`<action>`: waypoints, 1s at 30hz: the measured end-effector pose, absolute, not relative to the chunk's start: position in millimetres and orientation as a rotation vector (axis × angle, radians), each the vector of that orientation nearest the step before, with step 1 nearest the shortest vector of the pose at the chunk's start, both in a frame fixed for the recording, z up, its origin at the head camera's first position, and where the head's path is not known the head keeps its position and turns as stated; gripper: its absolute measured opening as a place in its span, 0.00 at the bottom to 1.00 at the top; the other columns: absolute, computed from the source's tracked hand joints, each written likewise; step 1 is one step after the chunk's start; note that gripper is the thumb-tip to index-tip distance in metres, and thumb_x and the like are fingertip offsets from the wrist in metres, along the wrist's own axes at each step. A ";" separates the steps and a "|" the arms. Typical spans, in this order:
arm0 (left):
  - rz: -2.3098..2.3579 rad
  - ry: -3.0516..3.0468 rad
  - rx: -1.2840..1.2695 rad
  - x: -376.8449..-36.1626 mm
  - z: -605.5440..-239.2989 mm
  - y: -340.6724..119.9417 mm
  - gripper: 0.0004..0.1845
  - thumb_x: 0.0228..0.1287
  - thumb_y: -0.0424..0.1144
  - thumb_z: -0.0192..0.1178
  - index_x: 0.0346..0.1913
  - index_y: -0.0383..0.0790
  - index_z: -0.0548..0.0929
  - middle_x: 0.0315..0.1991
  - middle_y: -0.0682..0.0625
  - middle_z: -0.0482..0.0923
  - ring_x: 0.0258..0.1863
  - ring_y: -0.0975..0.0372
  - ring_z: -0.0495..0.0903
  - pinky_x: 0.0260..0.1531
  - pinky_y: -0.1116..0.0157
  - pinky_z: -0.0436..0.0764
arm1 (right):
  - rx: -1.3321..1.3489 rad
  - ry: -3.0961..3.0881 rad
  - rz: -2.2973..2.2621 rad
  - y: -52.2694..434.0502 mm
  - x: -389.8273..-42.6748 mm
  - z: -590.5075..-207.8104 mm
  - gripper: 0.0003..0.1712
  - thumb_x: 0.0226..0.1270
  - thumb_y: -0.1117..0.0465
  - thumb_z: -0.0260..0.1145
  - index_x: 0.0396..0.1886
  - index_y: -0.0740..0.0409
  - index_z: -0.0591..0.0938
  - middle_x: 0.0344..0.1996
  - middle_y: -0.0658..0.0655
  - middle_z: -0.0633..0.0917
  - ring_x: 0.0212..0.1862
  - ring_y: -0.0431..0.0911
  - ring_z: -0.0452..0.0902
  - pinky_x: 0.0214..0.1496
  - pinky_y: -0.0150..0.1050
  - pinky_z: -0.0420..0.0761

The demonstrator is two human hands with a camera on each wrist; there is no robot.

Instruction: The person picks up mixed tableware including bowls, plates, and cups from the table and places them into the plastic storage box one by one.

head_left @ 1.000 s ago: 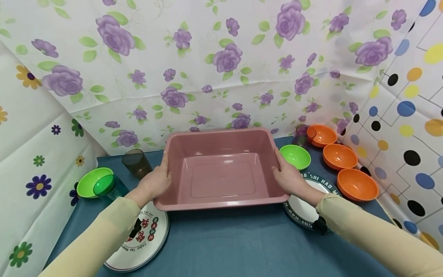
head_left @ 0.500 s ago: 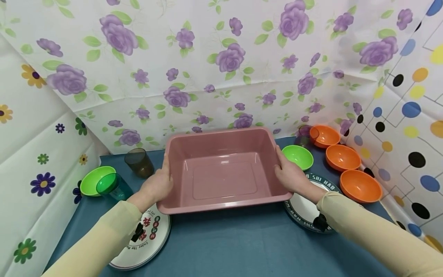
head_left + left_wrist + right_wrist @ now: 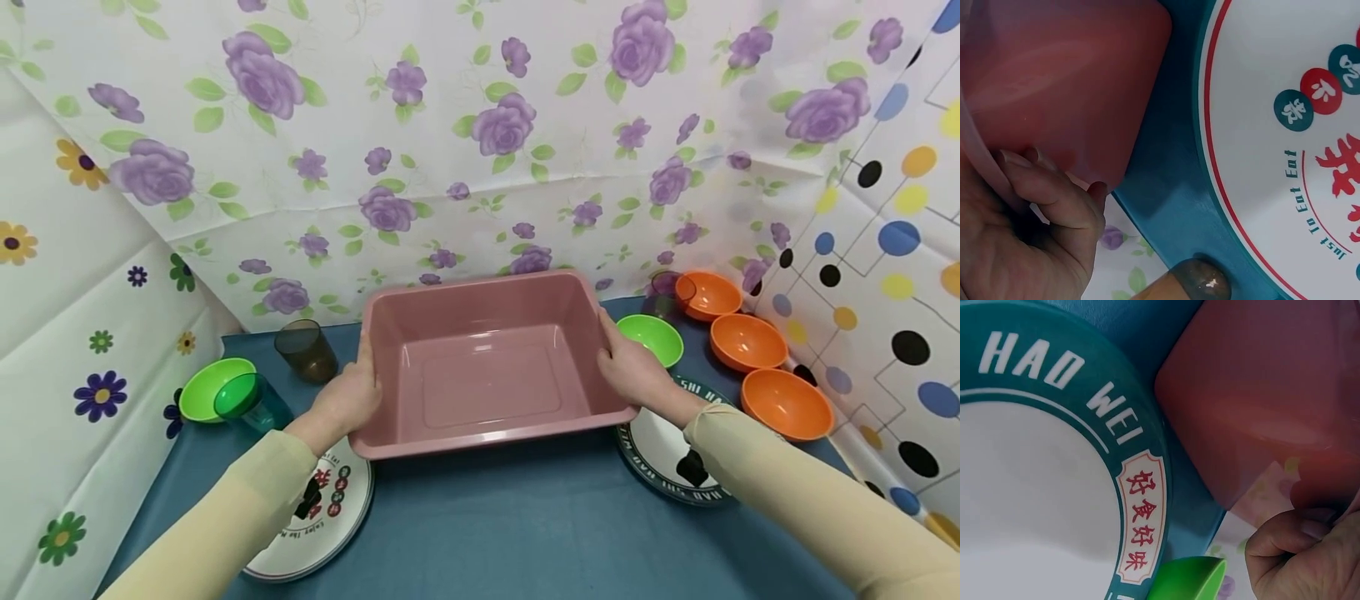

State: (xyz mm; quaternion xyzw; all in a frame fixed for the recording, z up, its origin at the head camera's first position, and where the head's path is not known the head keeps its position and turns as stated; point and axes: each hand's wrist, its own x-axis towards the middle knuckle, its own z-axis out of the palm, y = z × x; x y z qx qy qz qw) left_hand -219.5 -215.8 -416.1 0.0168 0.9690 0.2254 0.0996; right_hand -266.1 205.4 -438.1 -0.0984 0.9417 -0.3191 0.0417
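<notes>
A pink rectangular plastic basin (image 3: pixel 491 387) is held between both hands over the middle of the table, its inside bare and tipped toward the head camera. My left hand (image 3: pixel 347 400) grips its left rim; in the left wrist view the fingers (image 3: pixel 1054 187) curl under the rim against the outer wall. On the opposite side my right hand (image 3: pixel 633 371) grips the right rim, thumb over the edge. The right wrist view shows curled fingers (image 3: pixel 1291 534) beneath that rim, partly cut off by the frame. The basin's right side sits a little higher than its left.
Left lie white plates (image 3: pixel 330 525), a green bowl (image 3: pixel 204 392), a teal cup (image 3: pixel 258 404) and a brown cup (image 3: pixel 307 354). Right are a green-rimmed plate (image 3: pixel 652 442), a green bowl (image 3: pixel 656 337), a dark clear cup (image 3: pixel 665 296) and orange bowls (image 3: pixel 787 404). Patterned sheets (image 3: pixel 480 167) enclose the table.
The basin tilts slightly more, its right side rising a little against the left. Both hands keep hold of it. The whole head view shifts slightly to the right.
</notes>
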 end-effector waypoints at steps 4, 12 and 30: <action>0.656 2.875 0.053 -223.8 -417.8 -216.5 0.39 0.85 0.41 0.35 0.79 0.38 0.21 0.33 0.36 0.76 0.21 0.57 0.83 0.22 0.58 0.85 | -0.298 2.886 -0.957 205.4 -271.7 -439.3 0.41 0.80 0.59 0.48 0.85 0.51 0.42 0.46 0.67 0.85 0.30 0.50 0.81 0.32 0.44 0.80; 0.595 2.914 0.067 -235.7 -420.9 -217.8 0.39 0.84 0.39 0.36 0.79 0.36 0.21 0.32 0.36 0.76 0.19 0.56 0.80 0.22 0.58 0.80 | -0.311 2.914 -0.933 205.6 -283.3 -442.5 0.42 0.78 0.61 0.48 0.85 0.49 0.41 0.20 0.58 0.77 0.19 0.50 0.74 0.24 0.43 0.72; 0.579 2.890 0.027 -249.6 -420.5 -216.9 0.41 0.82 0.39 0.38 0.79 0.37 0.21 0.46 0.28 0.78 0.28 0.53 0.84 0.31 0.54 0.83 | -0.278 2.912 -0.899 206.3 -296.4 -442.1 0.42 0.79 0.58 0.47 0.85 0.47 0.42 0.20 0.57 0.76 0.21 0.51 0.72 0.25 0.43 0.70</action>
